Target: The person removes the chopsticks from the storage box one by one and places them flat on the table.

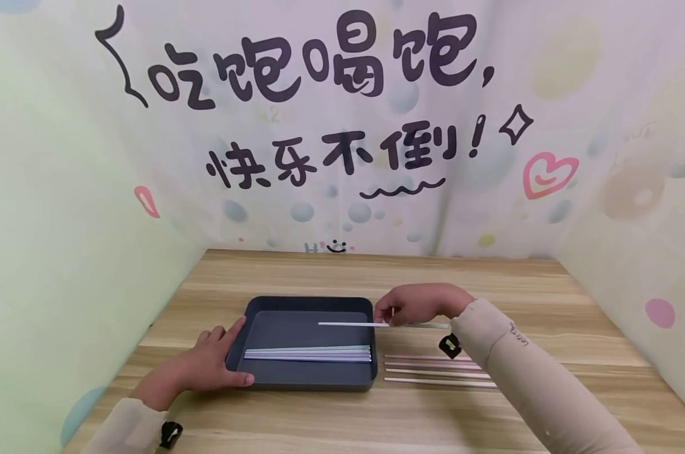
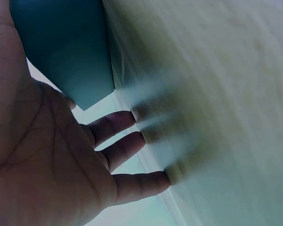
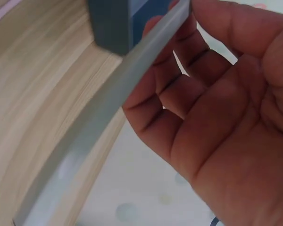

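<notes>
My right hand pinches a pale chopstick between thumb and fingers, just past the right side of a dark grey tray. One end of that chopstick hangs over the tray; the rest runs back beneath the hand toward the sleeve. Several pale chopsticks lie side by side inside the tray, near its front. At the tray's left side, my left hand rests with its thumb by the front corner and a finger along the side. The left wrist view shows fairly straight fingers with tips on the table.
Several more chopsticks, some pinkish, lie on the wooden table right of the tray, partly hidden by the right sleeve. A printed cloth wall stands behind the table, with side walls left and right.
</notes>
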The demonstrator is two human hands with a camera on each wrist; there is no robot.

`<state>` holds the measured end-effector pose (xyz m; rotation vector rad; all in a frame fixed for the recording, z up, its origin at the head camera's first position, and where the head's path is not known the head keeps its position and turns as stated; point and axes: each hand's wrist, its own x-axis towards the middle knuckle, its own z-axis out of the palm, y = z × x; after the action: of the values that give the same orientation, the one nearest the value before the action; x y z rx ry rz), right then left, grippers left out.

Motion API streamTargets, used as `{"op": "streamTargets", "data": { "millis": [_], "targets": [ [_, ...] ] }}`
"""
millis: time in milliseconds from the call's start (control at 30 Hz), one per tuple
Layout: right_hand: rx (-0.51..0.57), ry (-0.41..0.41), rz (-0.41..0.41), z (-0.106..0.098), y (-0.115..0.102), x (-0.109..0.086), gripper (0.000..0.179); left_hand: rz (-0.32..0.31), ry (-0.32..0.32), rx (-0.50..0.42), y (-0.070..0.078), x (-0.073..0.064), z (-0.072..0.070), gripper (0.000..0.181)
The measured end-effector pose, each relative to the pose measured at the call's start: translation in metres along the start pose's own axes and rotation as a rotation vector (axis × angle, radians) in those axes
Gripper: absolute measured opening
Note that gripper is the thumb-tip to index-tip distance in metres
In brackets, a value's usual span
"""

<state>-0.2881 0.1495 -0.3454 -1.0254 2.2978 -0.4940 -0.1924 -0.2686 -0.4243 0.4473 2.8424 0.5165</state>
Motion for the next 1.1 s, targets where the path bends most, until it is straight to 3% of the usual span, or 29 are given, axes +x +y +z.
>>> {"op": "streamTargets", "data": {
  "millis": [367, 533, 1100],
  "targets": [
    [0.190, -0.061, 0.177, 0.007, 0.038, -0.043, 0.018, 0.004, 0.001, 0.003, 0.002, 0.001, -0.002, 0.117],
    [0.205, -0.073, 0.222, 0.013, 0.054, -0.055, 0.016, 0.004, -0.001, 0.004, 0.002, 0.001, -0.001, 0.116],
    [0.189, -0.042, 0.242, 0.025, 0.071, -0.059, 0.024, 0.015, 0.008, 0.017, 0.000, 0.002, 0.000, 0.117]
  ]
}}
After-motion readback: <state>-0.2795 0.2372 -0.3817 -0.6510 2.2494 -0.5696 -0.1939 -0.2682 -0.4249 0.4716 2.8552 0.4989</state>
